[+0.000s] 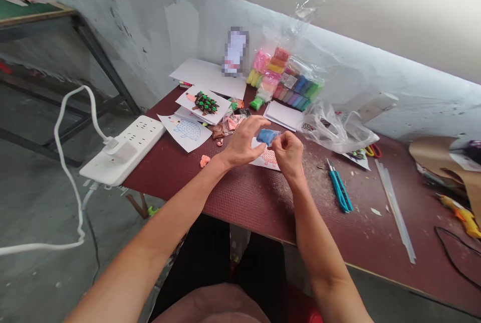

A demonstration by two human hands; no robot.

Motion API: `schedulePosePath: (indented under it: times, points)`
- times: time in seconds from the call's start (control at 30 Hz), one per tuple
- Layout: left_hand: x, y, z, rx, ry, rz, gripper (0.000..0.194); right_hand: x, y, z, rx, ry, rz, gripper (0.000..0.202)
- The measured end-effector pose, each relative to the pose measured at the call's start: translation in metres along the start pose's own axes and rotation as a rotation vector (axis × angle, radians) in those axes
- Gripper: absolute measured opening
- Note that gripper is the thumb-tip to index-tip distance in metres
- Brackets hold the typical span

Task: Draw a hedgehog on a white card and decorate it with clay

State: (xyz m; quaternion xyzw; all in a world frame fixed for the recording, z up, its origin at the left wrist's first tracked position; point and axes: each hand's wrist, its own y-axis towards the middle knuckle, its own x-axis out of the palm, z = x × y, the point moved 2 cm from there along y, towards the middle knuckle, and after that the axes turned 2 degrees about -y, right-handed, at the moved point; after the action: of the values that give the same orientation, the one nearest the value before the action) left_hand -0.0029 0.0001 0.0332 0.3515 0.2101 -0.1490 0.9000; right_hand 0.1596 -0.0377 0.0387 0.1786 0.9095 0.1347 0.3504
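Note:
My right hand (288, 153) is closed in a pinch at the right edge of a small clear packet of blue modelling clay (267, 136). Just left of the packet, my left hand (243, 142) is curved with its thumb and fingers apart; I cannot tell whether it touches the plastic. Beneath both hands lies a white card with an orange hedgehog drawing (269, 158), partly hidden. A lump of orange clay (205, 161) sits on the table by my left wrist.
A card with a clay-covered hedgehog (205, 101) and a blue hedgehog drawing (188, 130) lie at left, near a power strip (122, 150). Coloured clay packs (296, 87) stand behind. A utility knife (339, 187), glue sticks (394, 207) and a yellow glue gun (464, 216) are at right.

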Motion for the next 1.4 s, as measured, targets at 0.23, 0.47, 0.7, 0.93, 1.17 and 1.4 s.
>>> schedulePosePath:
  times: [0.23,0.47,0.7,0.93,1.17,1.4]
  points:
    - [0.0,0.001,-0.018,-0.17,-0.117,-0.163,0.027,0.002,0.001,0.005,0.011,0.162,-0.114,0.031]
    - [-0.007,0.006,-0.018,-0.162,-0.085,-0.08,0.014,-0.001,0.001,0.001,0.025,0.243,-0.198,0.03]
    - [-0.003,0.004,-0.023,-0.242,-0.026,-0.147,0.026,-0.003,0.003,0.004,-0.02,0.184,-0.257,0.043]
    - [0.003,-0.003,-0.022,-0.266,-0.091,-0.138,0.038,-0.003,-0.002,0.0,0.001,0.125,-0.395,0.038]
    - [0.004,-0.005,-0.02,-0.237,-0.084,-0.175,0.046,0.004,-0.005,-0.005,-0.057,-0.077,-0.414,0.016]
    - [-0.002,0.002,-0.02,-0.282,-0.432,-0.145,0.029,-0.004,-0.002,-0.01,-0.088,-0.098,-0.15,0.015]
